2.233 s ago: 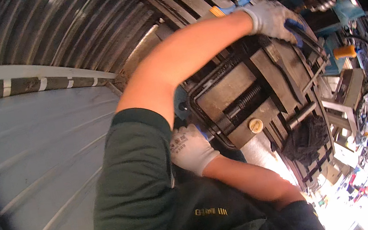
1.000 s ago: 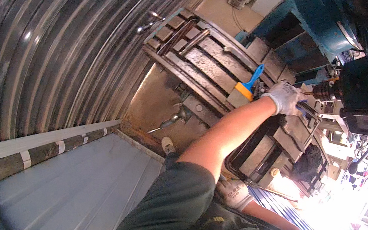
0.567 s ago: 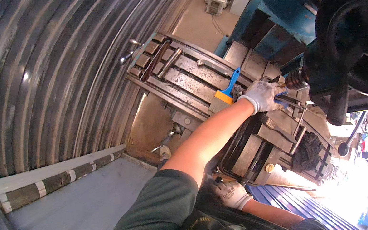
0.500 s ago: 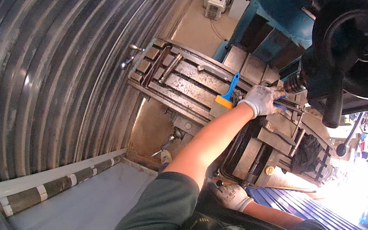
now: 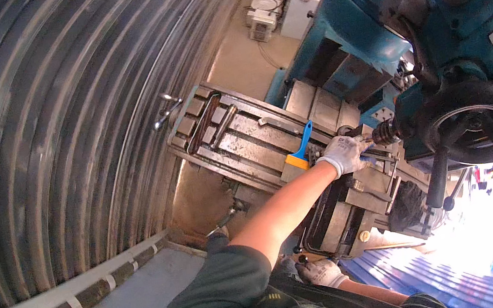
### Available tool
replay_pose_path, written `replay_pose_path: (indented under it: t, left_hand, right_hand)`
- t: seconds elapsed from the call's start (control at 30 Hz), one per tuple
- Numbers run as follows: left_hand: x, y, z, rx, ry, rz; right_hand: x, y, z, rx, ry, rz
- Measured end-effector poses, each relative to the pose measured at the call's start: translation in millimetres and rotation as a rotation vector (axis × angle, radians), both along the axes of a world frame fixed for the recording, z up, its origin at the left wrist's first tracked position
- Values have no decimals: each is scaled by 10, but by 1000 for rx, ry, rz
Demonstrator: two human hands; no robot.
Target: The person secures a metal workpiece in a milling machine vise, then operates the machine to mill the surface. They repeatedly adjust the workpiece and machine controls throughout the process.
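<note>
My left hand (image 5: 342, 154), in a white glove, reaches out to the drill chuck (image 5: 384, 132) of a teal milling machine (image 5: 367, 19). Its fingers are closed round a small blue tool (image 5: 369, 161) just under the chuck. A paintbrush with a blue handle (image 5: 299, 149) lies on the slotted machine table (image 5: 237, 136) beside that hand. My right hand (image 5: 320, 272), also gloved, rests low by the dark machine vise (image 5: 335, 224); its fingers are partly hidden by my body.
A large black handwheel (image 5: 473, 121) with a lever sits right of the chuck. A corrugated metal wall (image 5: 62, 131) fills the left. A grey ledge with a taped bar (image 5: 88, 295) runs below. Blue ribbed sheeting (image 5: 446, 277) lies at lower right.
The view has swung up and left, showing more of the machine head and handwheel. My left hand has stayed at the chuck on the blue tool; my right hand stays low by the vise.
</note>
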State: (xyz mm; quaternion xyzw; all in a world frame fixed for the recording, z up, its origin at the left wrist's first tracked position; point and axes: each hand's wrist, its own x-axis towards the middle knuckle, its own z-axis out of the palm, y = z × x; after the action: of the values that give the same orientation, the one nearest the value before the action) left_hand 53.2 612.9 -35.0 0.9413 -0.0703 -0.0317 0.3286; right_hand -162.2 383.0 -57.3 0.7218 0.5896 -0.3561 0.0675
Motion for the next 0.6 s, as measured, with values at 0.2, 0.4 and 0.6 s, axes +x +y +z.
replay_pose_path:
  t: [0.2,0.4,0.6]
  left_hand:
    - [26,2,-12,-1,-35,-2]
    - [179,-18,-615,81,-249,111]
    - [160,-128,-174,42,-65,68]
  right_hand:
    - [-63,-186,-114,283,-104,-57]
    - [35,-112,-118,339,-100,-47]
    - [-116,-179,-279,183,-59,-191]
